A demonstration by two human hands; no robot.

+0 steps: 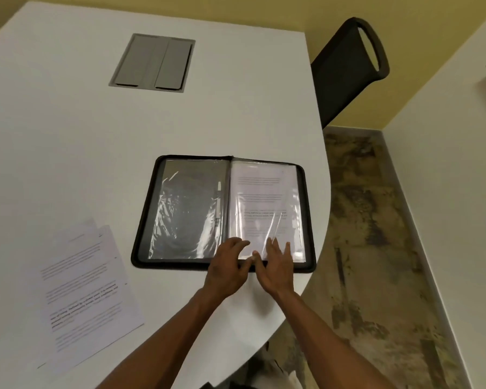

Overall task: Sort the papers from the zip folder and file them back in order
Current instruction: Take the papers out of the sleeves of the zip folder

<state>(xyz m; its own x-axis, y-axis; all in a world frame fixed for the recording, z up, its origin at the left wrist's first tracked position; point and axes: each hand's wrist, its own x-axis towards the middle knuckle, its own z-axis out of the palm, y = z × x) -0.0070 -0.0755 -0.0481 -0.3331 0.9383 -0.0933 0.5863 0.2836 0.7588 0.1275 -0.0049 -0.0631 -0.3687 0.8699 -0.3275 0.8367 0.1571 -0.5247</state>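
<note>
Currently, the zip folder (222,211) lies open flat near the right curved edge of the table (68,122), its clear sleeves exposed. Its right-hand sleeve holds a printed sheet (264,203). Both hands sit at the folder's near edge: the left hand (227,268) rests with fingers bent on the sleeve bottom, and the right hand (275,270) lies with fingers straight and spread on the plastic. Loose papers (84,293) lie stacked toward the table's near left edge, well apart from the folder.
</note>
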